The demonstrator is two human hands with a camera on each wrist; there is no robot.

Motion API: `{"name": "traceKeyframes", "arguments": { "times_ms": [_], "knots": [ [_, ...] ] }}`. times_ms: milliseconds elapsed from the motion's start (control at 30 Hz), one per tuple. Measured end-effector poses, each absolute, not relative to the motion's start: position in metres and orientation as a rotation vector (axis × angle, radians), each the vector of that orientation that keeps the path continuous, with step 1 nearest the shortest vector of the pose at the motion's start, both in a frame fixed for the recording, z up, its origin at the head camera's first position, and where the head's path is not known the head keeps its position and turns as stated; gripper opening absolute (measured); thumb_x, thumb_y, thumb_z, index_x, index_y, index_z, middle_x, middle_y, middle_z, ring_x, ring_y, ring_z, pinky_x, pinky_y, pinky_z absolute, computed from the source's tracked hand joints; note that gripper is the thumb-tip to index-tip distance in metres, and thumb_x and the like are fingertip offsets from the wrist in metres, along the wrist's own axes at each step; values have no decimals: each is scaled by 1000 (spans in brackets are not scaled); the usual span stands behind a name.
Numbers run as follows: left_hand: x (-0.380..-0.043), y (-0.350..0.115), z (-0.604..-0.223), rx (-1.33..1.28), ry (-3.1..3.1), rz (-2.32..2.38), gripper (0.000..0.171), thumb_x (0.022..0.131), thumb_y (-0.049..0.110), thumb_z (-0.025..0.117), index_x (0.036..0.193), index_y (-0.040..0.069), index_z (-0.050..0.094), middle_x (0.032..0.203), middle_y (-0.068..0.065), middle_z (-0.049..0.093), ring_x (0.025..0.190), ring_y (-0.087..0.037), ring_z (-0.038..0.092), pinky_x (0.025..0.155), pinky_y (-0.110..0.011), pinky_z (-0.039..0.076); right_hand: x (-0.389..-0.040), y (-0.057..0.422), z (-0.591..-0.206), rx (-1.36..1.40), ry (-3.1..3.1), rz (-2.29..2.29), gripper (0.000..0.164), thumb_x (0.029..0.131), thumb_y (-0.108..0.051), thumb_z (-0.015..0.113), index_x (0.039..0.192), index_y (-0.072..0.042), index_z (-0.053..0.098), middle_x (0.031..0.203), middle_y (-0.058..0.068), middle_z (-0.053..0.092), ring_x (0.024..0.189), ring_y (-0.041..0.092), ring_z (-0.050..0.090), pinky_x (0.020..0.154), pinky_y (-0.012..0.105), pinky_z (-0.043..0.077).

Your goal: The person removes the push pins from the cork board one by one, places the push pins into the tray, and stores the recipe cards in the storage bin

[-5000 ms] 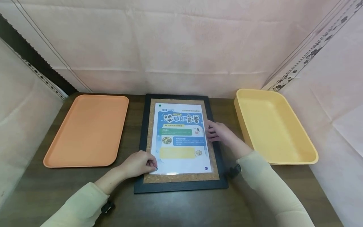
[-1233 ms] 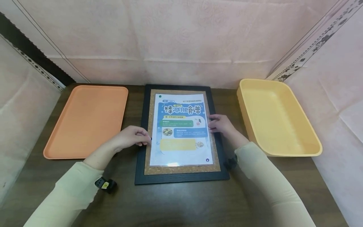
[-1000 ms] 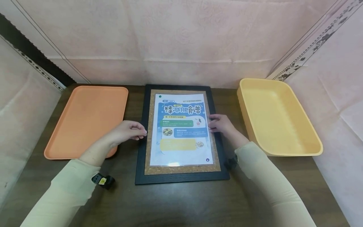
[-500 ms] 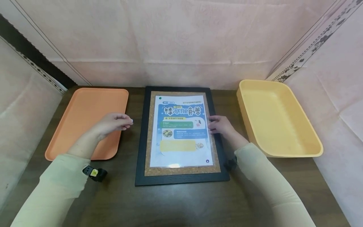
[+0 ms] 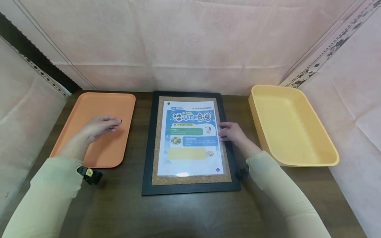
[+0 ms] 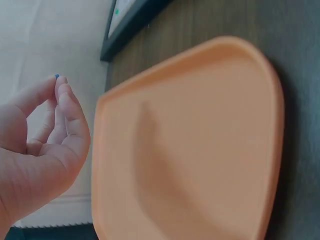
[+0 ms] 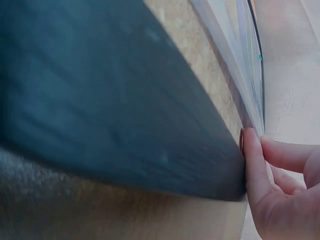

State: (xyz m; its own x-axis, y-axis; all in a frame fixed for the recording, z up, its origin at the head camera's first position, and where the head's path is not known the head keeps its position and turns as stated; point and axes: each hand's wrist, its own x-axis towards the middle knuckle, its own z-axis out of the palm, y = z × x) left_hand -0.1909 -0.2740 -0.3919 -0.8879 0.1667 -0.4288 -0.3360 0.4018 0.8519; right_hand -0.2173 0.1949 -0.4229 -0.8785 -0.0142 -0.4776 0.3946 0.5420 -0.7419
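Note:
My left hand (image 5: 100, 127) is held over the orange tray (image 5: 119, 162), and its thumb and fingertips pinch a small blue thumbtack (image 6: 57, 76). Only the tack's coloured head shows. A laminated poster (image 5: 190, 167) in blue and white lies on a cork board (image 5: 190, 180) with a black frame (image 5: 190, 189). My right hand (image 5: 233, 134) pinches the poster's right edge between thumb and finger. A green tack (image 5: 168, 103) sits in the poster's top left corner, and a dark blue tack (image 5: 218, 170) in its bottom right corner.
To the right of the board stands a deep yellow bin (image 5: 294, 129). Everything rests on a dark wooden table (image 5: 184, 215). Pale cloth walls (image 5: 184, 39) close off the back and both sides.
My left hand has gone from the poster's lower left corner, up along its left edge, then left over the orange tray with the tack. The right hand stays at the poster's right edge.

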Motion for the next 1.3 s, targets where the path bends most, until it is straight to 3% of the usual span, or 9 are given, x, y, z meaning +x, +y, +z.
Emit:
{"name": "traceKeyframes", "arguments": {
  "times_ms": [100,233,333,500,700,1033,1300],
  "knots": [
    [-194,-282,-397,-169,2193,1528,42,95,32,53,123,1,48,84,22,61,80,4,58,77,-14,51,-217,196,-423,327,2354,-1292,52,93,-17,56,142,-14,38,127,16,55,105,28,64,87,33,53],
    [-194,-292,-403,-219,2163,1578,11,96,28,51,98,20,60,80,20,61,76,3,56,74,-14,51,-216,196,-424,321,2351,-1297,53,94,-17,56,143,-13,38,129,16,53,107,29,63,89,33,52],
    [-193,-298,-407,-253,2149,1597,15,96,26,50,86,29,61,78,18,61,73,1,55,73,-14,50,-217,195,-425,305,2351,-1302,52,94,-17,55,143,-12,37,130,17,53,107,30,63,89,33,52],
    [-194,-305,-415,-336,2152,1608,19,96,27,52,79,31,62,75,17,61,71,0,55,72,-14,51,-218,196,-424,302,2357,-1305,51,94,-17,55,142,-12,38,128,17,54,106,29,63,90,35,52],
    [-196,-308,-423,-452,2279,1553,11,95,27,53,94,19,61,70,21,60,69,3,56,69,-14,52,-216,195,-424,314,2355,-1302,52,93,-19,57,142,-13,40,128,14,55,105,28,64,90,34,52],
    [-194,-309,-430,-524,2451,1341,37,93,33,56,113,1,58,65,22,56,64,4,53,63,-13,50,-215,193,-424,320,2361,-1306,50,93,-19,57,140,-14,42,125,14,56,102,26,66,86,32,53],
    [-194,-304,-430,-607,2488,1279,43,92,34,56,115,-1,58,64,20,55,64,0,52,61,-13,48,-216,194,-425,334,2364,-1297,49,93,-19,58,140,-14,42,125,13,57,103,27,65,89,34,52]
  ]
}}
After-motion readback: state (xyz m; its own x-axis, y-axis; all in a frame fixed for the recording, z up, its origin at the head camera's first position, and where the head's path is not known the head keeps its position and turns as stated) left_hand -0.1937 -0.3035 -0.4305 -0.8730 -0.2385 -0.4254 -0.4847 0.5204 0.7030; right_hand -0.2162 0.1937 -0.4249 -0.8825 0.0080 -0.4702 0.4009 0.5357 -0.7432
